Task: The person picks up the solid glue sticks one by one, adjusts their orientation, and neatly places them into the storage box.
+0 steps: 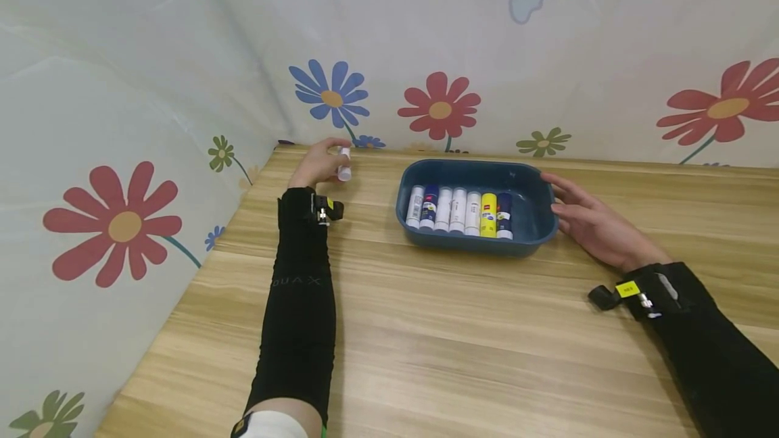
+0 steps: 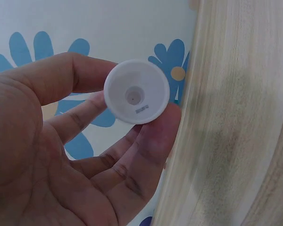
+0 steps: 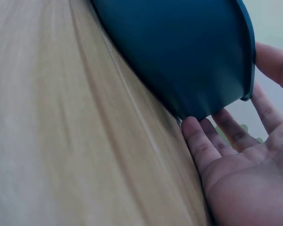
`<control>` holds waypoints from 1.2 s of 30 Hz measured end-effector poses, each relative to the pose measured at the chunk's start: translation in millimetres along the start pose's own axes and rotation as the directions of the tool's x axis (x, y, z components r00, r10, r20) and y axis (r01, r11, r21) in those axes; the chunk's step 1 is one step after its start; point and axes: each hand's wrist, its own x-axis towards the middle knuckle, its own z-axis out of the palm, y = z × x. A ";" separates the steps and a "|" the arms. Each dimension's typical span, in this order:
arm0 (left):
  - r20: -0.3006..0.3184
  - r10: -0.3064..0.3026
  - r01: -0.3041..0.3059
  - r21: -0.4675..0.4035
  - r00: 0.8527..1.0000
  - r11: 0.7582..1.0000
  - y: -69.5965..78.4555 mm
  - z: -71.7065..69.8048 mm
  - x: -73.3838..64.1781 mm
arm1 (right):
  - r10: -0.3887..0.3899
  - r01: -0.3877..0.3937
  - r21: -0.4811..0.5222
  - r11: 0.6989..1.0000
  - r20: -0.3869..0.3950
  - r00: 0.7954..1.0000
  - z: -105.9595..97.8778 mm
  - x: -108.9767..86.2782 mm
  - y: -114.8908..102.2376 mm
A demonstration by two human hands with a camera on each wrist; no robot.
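Note:
At the far left of the table, my left hand (image 1: 315,164) pinches a white glue stick (image 1: 344,169) between thumb and fingers. In the left wrist view the round, hollow end of this glue stick (image 2: 125,106) faces the camera. A dark blue plastic bin (image 1: 475,245) stands right of it, holding a row of glue sticks (image 1: 458,211) in white, dark blue and yellow. My right hand (image 1: 593,227) touches the bin's right end with its fingers spread. Seen from the right wrist, the fingertips (image 3: 191,126) lie against the outer wall, low by the tabletop.
The wood-grain table (image 1: 426,336) meets a flower-printed curtain (image 1: 389,39) along its back and left edges. Inside the bin, the row of glue sticks lies toward the left, and bare floor shows at the right end.

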 end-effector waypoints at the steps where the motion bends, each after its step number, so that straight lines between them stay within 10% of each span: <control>1: 0.003 0.001 -0.001 0.004 1.000 1.000 0.5 0.0 -0.2 | 0.002 -0.002 0.000 1.000 -0.001 1.000 0.0 0.1 0.0; 16: 0.127 0.015 -0.006 -0.072 0.992 0.997 37.7 8.9 -22.5 | -0.010 0.009 0.016 1.000 0.013 1.000 -0.7 0.8 0.6; 36: 0.233 0.100 -0.086 -0.071 0.967 0.994 35.5 27.3 -9.9 | -0.002 0.002 0.016 1.000 0.001 1.000 -0.9 0.9 0.8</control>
